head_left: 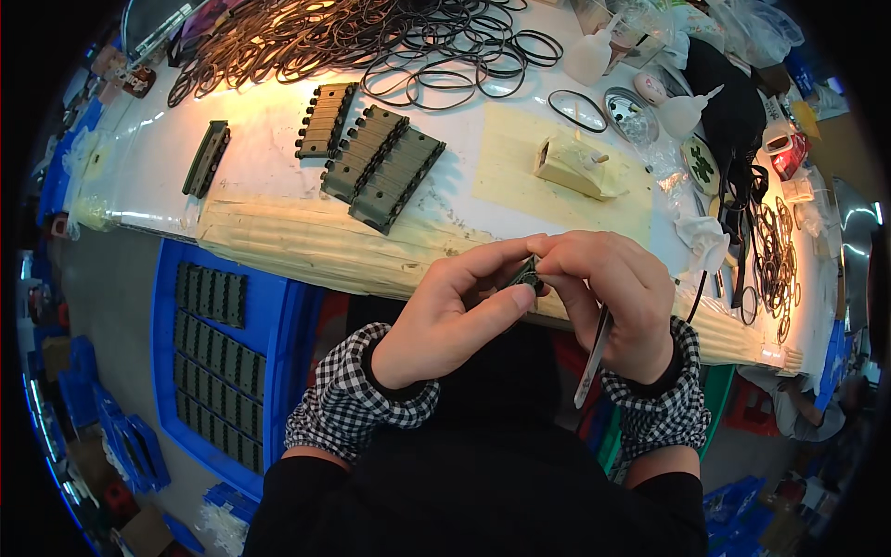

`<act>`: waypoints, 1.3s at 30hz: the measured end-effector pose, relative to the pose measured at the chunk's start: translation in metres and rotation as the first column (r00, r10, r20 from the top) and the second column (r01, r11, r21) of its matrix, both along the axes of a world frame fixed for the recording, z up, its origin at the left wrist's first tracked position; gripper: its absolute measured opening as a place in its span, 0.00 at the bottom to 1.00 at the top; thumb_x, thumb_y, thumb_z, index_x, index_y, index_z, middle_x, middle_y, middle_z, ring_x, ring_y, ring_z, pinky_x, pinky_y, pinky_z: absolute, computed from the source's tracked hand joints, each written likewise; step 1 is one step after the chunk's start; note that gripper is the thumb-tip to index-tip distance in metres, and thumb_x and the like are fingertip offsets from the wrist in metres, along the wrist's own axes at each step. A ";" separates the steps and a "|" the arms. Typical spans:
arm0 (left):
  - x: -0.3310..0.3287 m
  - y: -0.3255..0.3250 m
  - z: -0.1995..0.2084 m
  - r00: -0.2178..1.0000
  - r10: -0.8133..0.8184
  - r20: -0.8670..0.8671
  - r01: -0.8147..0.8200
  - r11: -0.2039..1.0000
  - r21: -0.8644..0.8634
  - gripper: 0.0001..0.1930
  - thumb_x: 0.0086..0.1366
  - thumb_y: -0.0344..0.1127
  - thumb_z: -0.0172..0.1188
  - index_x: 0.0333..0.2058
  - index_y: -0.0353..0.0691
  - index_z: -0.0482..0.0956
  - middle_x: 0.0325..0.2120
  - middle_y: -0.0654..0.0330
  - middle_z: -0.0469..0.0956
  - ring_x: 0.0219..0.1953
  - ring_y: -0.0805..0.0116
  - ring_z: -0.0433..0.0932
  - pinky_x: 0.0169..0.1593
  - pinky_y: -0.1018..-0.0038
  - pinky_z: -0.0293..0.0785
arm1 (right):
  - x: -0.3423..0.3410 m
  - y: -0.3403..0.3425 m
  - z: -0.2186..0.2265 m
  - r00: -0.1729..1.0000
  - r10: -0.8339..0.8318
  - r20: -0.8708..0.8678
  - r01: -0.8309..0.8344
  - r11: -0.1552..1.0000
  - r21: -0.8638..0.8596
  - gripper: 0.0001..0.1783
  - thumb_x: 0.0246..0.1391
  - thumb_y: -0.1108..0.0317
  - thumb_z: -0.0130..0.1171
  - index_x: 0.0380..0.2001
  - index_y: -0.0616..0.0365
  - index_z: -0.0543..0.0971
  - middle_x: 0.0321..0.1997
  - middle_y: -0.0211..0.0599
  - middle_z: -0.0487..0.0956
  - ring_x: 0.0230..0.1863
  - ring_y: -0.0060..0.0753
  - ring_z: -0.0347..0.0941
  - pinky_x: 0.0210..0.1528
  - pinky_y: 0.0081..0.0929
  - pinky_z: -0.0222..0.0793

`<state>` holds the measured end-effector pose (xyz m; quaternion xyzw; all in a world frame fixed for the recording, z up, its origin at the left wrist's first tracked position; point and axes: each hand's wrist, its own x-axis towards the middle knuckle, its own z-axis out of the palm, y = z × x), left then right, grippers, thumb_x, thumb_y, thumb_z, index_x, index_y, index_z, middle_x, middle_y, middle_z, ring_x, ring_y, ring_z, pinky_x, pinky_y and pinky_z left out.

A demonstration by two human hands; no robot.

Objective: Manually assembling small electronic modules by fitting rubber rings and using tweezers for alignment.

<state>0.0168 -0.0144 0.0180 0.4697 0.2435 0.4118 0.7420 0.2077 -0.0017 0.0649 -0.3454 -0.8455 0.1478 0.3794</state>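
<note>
Pinching grn part (pixel 528 275) w/ L fingers (pixel 498 313) & R fingers (pixel 583 257); wht table (pixel 264 144) ahead, blue bin (pixel 275 320) L.

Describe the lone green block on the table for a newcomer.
Find the white table and dark loops heaped at its far edge. Below their left end in view sits the green block, alone; other green blocks cluster to its right.

Left hand (pixel 445 316) gripping green part (pixel 527 277), right hand (pixel 613 288) holding slim metal tool (pixel 591 364), black loops (pixel 436 56) beyond

One held tool (pixel 592 360), two checked sleeves (pixel 327 399), two white bottles (pixel 587 61)
</note>
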 end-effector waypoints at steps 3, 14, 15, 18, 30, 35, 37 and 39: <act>0.000 0.000 0.003 0.999 -0.012 0.036 0.015 0.995 -0.097 0.22 0.68 0.31 0.53 0.59 0.30 0.66 0.42 0.63 0.75 0.37 0.83 0.70 0.41 0.83 0.69 | 0.000 0.001 -0.003 1.000 -0.003 -0.017 0.003 1.000 -0.003 0.11 0.46 0.78 0.64 0.34 0.59 0.76 0.34 0.38 0.81 0.27 0.38 0.76 0.29 0.28 0.70; 0.009 -0.003 -0.004 0.994 0.084 0.076 -0.072 0.986 -0.152 0.23 0.69 0.31 0.53 0.61 0.34 0.66 0.33 0.68 0.71 0.29 0.84 0.65 0.30 0.85 0.63 | 0.002 -0.004 -0.006 0.998 -0.055 -0.043 0.053 0.997 -0.053 0.09 0.46 0.77 0.65 0.33 0.58 0.78 0.38 0.39 0.83 0.31 0.36 0.79 0.32 0.26 0.71; 0.010 -0.003 -0.005 0.992 0.093 0.083 -0.080 0.985 -0.153 0.23 0.69 0.32 0.53 0.61 0.34 0.65 0.33 0.68 0.71 0.29 0.84 0.65 0.29 0.85 0.62 | 0.002 -0.004 -0.006 0.998 -0.058 -0.036 0.056 0.997 -0.055 0.10 0.46 0.78 0.65 0.33 0.58 0.78 0.39 0.39 0.83 0.31 0.36 0.79 0.32 0.26 0.71; 0.010 -0.003 -0.001 0.993 0.105 0.047 -0.096 0.982 -0.160 0.25 0.69 0.31 0.52 0.63 0.35 0.62 0.36 0.66 0.71 0.33 0.83 0.67 0.34 0.84 0.65 | 0.001 -0.005 -0.005 0.995 -0.090 -0.045 0.087 0.995 -0.056 0.10 0.46 0.78 0.64 0.35 0.58 0.79 0.39 0.39 0.83 0.31 0.36 0.79 0.32 0.26 0.71; 0.015 0.008 0.005 0.981 0.178 0.071 -0.177 0.984 -0.028 0.28 0.71 0.31 0.49 0.66 0.41 0.51 0.48 0.56 0.72 0.47 0.76 0.71 0.52 0.77 0.68 | -0.014 -0.004 0.007 0.952 -0.268 -0.144 0.225 0.939 -0.260 0.09 0.48 0.80 0.63 0.35 0.59 0.80 0.28 0.34 0.78 0.25 0.27 0.73 0.22 0.21 0.65; 0.016 0.007 0.009 0.975 0.182 0.130 -0.173 0.982 -0.082 0.23 0.72 0.32 0.49 0.62 0.42 0.54 0.45 0.56 0.74 0.47 0.74 0.72 0.53 0.75 0.70 | -0.013 -0.001 0.003 0.968 -0.205 -0.143 0.182 0.970 -0.160 0.10 0.47 0.82 0.62 0.35 0.60 0.80 0.27 0.36 0.77 0.25 0.33 0.74 0.24 0.25 0.67; 0.014 0.007 0.008 0.976 0.166 0.144 -0.152 0.983 -0.099 0.22 0.72 0.32 0.48 0.61 0.42 0.54 0.44 0.56 0.74 0.46 0.74 0.72 0.52 0.75 0.70 | -0.011 0.001 -0.001 0.974 -0.170 -0.150 0.152 0.981 -0.120 0.11 0.46 0.82 0.62 0.36 0.60 0.80 0.27 0.37 0.77 0.25 0.36 0.74 0.25 0.26 0.67; 0.014 0.008 0.007 0.974 0.151 0.167 -0.132 0.984 -0.119 0.22 0.72 0.33 0.48 0.61 0.42 0.54 0.43 0.57 0.74 0.45 0.75 0.72 0.50 0.76 0.70 | -0.009 0.002 -0.004 0.979 -0.146 -0.144 0.132 0.986 -0.106 0.12 0.46 0.81 0.61 0.36 0.61 0.80 0.27 0.37 0.77 0.26 0.37 0.75 0.26 0.27 0.68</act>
